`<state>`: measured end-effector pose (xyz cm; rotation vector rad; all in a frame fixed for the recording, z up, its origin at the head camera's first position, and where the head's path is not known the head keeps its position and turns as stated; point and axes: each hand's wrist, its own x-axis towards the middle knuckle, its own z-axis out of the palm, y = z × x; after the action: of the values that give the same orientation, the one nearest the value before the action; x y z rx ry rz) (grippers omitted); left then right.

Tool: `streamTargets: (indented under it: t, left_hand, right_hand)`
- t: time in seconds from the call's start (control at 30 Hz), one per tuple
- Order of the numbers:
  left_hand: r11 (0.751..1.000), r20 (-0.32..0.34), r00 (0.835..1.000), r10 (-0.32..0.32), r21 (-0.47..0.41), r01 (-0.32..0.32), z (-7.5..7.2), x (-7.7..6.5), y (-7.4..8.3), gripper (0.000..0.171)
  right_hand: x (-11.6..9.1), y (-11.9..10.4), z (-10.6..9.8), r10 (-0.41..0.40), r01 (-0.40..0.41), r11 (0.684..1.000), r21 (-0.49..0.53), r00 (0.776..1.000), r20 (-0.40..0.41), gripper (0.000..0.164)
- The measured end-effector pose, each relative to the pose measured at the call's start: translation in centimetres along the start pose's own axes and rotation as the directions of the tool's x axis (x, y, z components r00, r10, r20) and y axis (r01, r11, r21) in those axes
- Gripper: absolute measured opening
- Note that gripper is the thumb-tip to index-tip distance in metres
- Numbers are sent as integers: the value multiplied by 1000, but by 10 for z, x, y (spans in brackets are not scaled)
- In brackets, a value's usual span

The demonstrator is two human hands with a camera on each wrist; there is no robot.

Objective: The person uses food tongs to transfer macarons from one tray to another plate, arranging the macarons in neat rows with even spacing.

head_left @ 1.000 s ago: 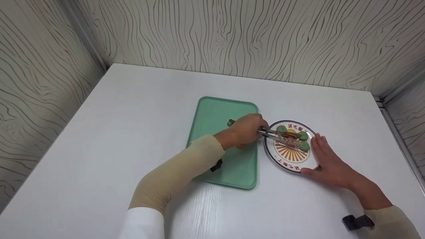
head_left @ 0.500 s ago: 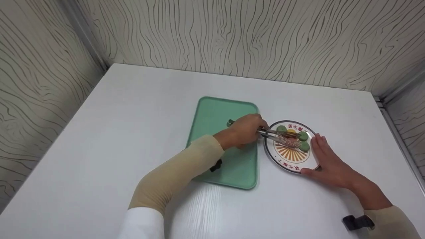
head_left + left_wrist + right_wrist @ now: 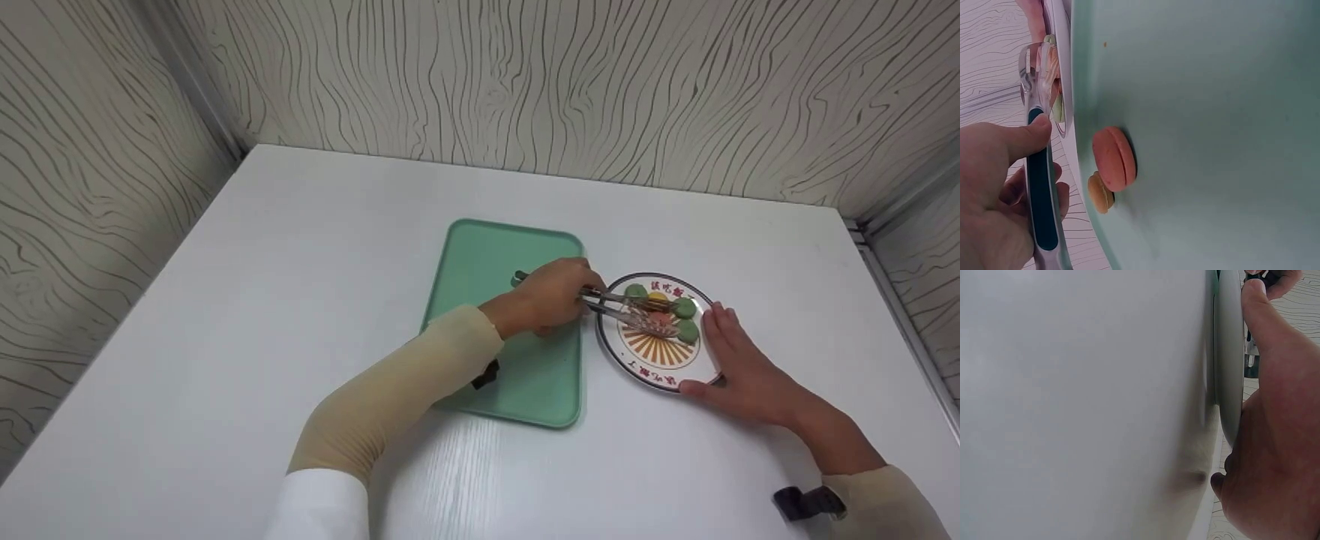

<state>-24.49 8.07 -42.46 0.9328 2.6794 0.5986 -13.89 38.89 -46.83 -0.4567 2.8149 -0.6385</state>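
Note:
My left hand (image 3: 553, 294) grips a pair of tongs (image 3: 1042, 180) by the dark-padded handle, above the green tray's right side. The clear tips reach across the round plate (image 3: 634, 367), over a yellow macaron (image 3: 657, 301) and a pinkish macaron partly hidden by them. Green macarons (image 3: 687, 331) sit by the tip ends and near the plate's far rim. My right hand (image 3: 750, 379) rests at the plate's right rim, fingers straight along it and thumb at the near edge. In the left wrist view, a pink macaron (image 3: 1113, 159) lies on the tray against a smaller orange-tan macaron (image 3: 1100, 192).
The green tray (image 3: 510, 244) lies left of the plate, its raised rim close to the plate's edge. Both stand on a white table (image 3: 315, 225). Wood-patterned panels (image 3: 510, 82) enclose the table at the back and sides.
The tongs' lower arm has drawn a little closer to the upper one over the plate. Both hands, the plate and the tray stay nearly in place.

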Motion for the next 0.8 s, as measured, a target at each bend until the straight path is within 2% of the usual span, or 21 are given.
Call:
streamTargets:
  t: [0.37,0.63,0.8]
  left_hand:
    - [999,14,1000,-21,-28,21,-1,-2,1,37]
    - [999,-18,999,41,-34,-42,0,0,-3,38]
    - [998,-18,999,28,-55,-29,-3,-2,-3,37]
  right_hand:
    - [0,-2,0,-1,1,1000,7,1000,2,115]
    - [1,-2,-1,19,-19,1000,13,1000,15,116]
    - [1,-1,-1,19,-19,1000,2,1000,17,117]
